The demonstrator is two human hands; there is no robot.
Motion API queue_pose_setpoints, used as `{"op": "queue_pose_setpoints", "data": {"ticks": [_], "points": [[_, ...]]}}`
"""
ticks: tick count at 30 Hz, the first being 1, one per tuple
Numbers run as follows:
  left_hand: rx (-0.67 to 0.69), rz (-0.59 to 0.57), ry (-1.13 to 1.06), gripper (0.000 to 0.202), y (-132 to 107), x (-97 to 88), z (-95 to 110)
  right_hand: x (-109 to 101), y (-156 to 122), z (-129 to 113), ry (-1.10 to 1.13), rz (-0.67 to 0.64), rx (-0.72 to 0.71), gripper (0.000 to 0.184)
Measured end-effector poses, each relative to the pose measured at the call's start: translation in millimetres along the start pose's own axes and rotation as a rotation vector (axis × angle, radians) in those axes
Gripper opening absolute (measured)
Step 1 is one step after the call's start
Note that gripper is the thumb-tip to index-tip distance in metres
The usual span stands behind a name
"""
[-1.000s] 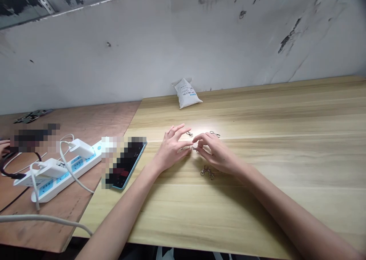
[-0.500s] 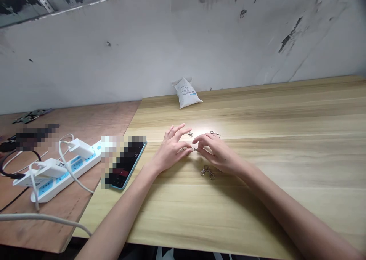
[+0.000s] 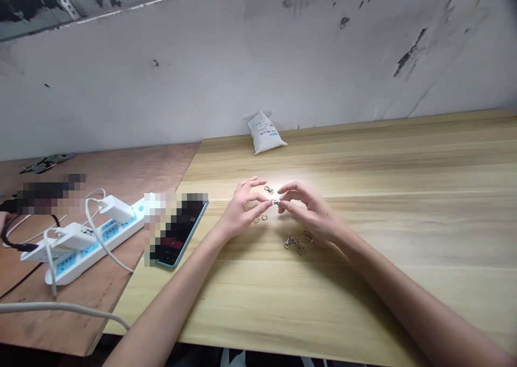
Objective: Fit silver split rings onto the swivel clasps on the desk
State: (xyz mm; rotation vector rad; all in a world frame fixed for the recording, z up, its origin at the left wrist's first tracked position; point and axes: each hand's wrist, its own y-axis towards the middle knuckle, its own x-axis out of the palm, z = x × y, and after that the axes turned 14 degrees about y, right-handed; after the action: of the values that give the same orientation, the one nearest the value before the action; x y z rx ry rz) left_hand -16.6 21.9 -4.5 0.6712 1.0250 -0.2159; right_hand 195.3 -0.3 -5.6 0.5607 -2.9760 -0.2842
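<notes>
My left hand (image 3: 243, 208) and my right hand (image 3: 310, 211) meet above the wooden table. Between their fingertips they pinch a small silvery swivel clasp (image 3: 276, 202), which has a ring-like end on the left side. The thumb and index finger of my left hand are closed on that end, its other fingers stretched out. My right thumb and fingers grip the opposite end. Below my left fingers lie small split rings (image 3: 264, 217). Another metal clasp (image 3: 269, 190) rests just beyond the hands. Several clasps (image 3: 294, 243) lie in a cluster nearer me, with more metal pieces (image 3: 309, 237) under my right hand.
A white plastic packet (image 3: 265, 132) stands at the back by the wall. To the left lies a phone (image 3: 183, 237), partly blurred out. Past it, a white power strip (image 3: 107, 238) with chargers and cables sits on a reddish-brown board (image 3: 161, 165).
Both hands have lifted slightly off the table with the clasp between them. The split rings under my left hand and the pieces under my right now show more.
</notes>
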Motion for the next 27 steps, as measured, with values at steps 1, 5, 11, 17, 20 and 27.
{"op": "queue_pose_setpoints", "data": {"ticks": [1,5,11,17,20,27], "points": [[-0.008,0.009,-0.017,0.013,0,0.0,1,1,0,-1,0.012,0.012,0.007,0.022],[-0.026,0.051,-0.031,0.012,0,0.0,5,2,2,-1,0.02,0.016,0.05,0.028],[0.023,0.076,0.023,0.012,0,-1.6,6,1,2,1,-0.004,-0.058,0.156,0.03],[0.252,0.072,0.332,0.016,0,5.6,3,1,4,5,-0.261,0.034,0.022,0.021],[0.311,0.097,0.461,0.021,-1,9.0,5,5,5,9,-0.376,0.11,-0.018,0.02],[0.031,0.08,0.12,0.007,-1,-1.2,6,7,4,6,-0.094,0.148,0.08,0.017]]}}
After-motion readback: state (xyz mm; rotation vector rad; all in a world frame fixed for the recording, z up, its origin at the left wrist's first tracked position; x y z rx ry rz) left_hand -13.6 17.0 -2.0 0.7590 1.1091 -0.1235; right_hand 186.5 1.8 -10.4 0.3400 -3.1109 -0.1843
